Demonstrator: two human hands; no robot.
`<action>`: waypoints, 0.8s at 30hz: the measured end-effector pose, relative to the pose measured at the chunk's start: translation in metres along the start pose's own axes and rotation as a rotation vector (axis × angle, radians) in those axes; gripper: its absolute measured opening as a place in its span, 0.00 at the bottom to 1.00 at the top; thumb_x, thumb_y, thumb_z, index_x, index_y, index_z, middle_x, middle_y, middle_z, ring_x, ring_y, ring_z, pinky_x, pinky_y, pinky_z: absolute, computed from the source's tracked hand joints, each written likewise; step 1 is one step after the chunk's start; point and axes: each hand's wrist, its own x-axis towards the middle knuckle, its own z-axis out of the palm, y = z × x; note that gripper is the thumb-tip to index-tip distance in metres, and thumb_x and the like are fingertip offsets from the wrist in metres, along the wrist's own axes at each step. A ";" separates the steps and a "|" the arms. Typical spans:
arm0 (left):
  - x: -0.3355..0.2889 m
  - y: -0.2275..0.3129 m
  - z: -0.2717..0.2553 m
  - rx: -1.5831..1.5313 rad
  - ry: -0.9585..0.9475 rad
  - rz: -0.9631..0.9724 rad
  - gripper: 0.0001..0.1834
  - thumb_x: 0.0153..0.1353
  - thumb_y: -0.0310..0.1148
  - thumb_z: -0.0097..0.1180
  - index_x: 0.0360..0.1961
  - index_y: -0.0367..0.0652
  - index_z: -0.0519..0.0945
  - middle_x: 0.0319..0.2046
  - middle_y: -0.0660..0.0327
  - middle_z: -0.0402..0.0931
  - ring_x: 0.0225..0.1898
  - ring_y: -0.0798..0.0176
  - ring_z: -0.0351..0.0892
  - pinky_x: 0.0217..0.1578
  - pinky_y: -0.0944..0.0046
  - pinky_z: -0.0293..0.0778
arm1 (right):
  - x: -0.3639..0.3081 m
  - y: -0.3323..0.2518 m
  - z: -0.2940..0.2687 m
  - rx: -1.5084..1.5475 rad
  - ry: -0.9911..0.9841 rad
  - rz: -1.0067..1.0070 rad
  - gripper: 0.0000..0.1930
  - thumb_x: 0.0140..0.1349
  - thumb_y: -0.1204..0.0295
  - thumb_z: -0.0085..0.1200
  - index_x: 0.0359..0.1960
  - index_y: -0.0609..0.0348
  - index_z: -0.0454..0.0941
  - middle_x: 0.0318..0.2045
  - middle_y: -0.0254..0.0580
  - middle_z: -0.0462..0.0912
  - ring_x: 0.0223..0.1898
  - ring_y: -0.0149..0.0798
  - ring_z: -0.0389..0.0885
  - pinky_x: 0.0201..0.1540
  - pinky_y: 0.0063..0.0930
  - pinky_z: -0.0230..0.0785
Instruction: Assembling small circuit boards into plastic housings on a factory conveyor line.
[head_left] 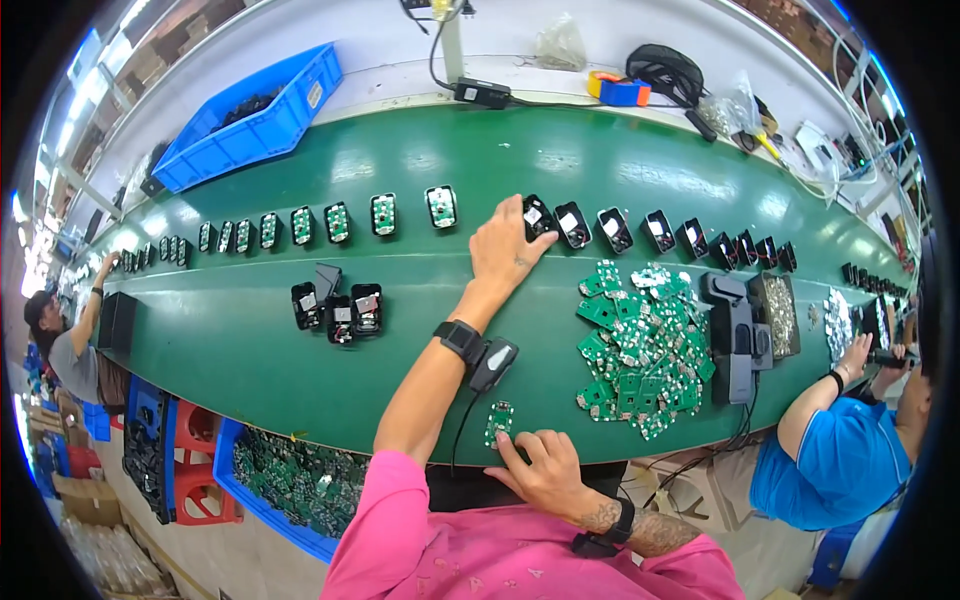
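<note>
My left hand (506,250) reaches across the green bench, thumb and fingers around a small black plastic case (535,214) with its open side up. That case is the near end of a row of similar open black cases, such as the adjoining case (573,226). By the bench's front edge, my right hand (545,472) has thumb and finger closed on the lower end of a green circuit board (499,420). To the left of my left hand, a row of cases holds green boards, such as a fitted case (440,207).
A heap of green circuit boards (640,345) lies right of my arms, beside a black device (732,335). Several loose black cases (340,318) sit left. A blue crate (255,120) stands at the back; a blue bin (225,465) of boards is below left. Co-workers sit at both sides.
</note>
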 end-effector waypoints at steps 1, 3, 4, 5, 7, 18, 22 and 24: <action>0.004 -0.003 0.001 -0.152 0.129 0.037 0.43 0.51 0.53 0.69 0.61 0.34 0.71 0.52 0.47 0.78 0.41 0.48 0.83 0.43 0.53 0.80 | 0.000 0.004 0.003 0.022 0.009 -0.050 0.24 0.52 0.58 0.67 0.45 0.62 0.82 0.34 0.38 0.74 0.34 0.37 0.71 0.31 0.30 0.62; 0.000 -0.010 0.000 -0.550 0.221 0.009 0.33 0.52 0.47 0.71 0.52 0.32 0.78 0.38 0.52 0.83 0.37 0.58 0.83 0.41 0.60 0.78 | 0.000 0.004 0.004 0.084 0.067 -0.109 0.16 0.53 0.62 0.67 0.38 0.60 0.82 0.30 0.35 0.74 0.30 0.36 0.71 0.29 0.30 0.62; -0.006 -0.009 -0.006 -0.672 0.211 -0.008 0.29 0.58 0.43 0.67 0.53 0.32 0.78 0.35 0.58 0.83 0.37 0.63 0.83 0.41 0.64 0.78 | -0.003 0.005 0.006 0.085 0.071 -0.100 0.16 0.53 0.62 0.67 0.38 0.60 0.82 0.30 0.35 0.74 0.30 0.36 0.71 0.29 0.30 0.62; -0.012 -0.008 -0.011 -0.792 0.106 -0.092 0.26 0.62 0.43 0.63 0.53 0.34 0.78 0.36 0.59 0.82 0.37 0.64 0.82 0.41 0.64 0.78 | -0.010 0.009 0.010 0.070 0.083 -0.086 0.14 0.53 0.63 0.67 0.36 0.60 0.82 0.30 0.35 0.74 0.29 0.36 0.72 0.29 0.30 0.62; -0.029 -0.009 -0.030 -0.900 -0.004 -0.186 0.23 0.66 0.44 0.58 0.53 0.35 0.79 0.37 0.60 0.81 0.38 0.66 0.82 0.41 0.64 0.78 | -0.014 0.013 0.008 0.052 0.066 -0.049 0.12 0.53 0.66 0.67 0.33 0.59 0.79 0.31 0.38 0.75 0.28 0.38 0.73 0.29 0.30 0.63; -0.163 -0.010 -0.101 -1.572 -0.091 -0.564 0.26 0.74 0.51 0.39 0.49 0.38 0.77 0.45 0.55 0.80 0.38 0.64 0.82 0.38 0.67 0.77 | -0.010 0.019 0.002 0.257 0.043 -0.121 0.25 0.51 0.66 0.68 0.50 0.63 0.78 0.40 0.44 0.77 0.31 0.44 0.76 0.33 0.37 0.71; -0.200 0.008 -0.110 -1.224 -0.154 -0.519 0.27 0.72 0.54 0.41 0.43 0.39 0.78 0.42 0.56 0.82 0.31 0.69 0.80 0.26 0.73 0.66 | -0.011 0.046 -0.009 0.381 0.159 0.127 0.12 0.58 0.73 0.63 0.43 0.62 0.82 0.30 0.42 0.80 0.29 0.42 0.78 0.31 0.33 0.71; -0.205 0.036 -0.128 -1.063 -0.324 -0.430 0.24 0.69 0.51 0.45 0.40 0.39 0.81 0.35 0.62 0.81 0.29 0.75 0.75 0.27 0.75 0.63 | -0.001 0.044 -0.023 0.558 0.183 0.688 0.06 0.63 0.74 0.60 0.38 0.63 0.83 0.24 0.39 0.79 0.24 0.35 0.75 0.28 0.27 0.67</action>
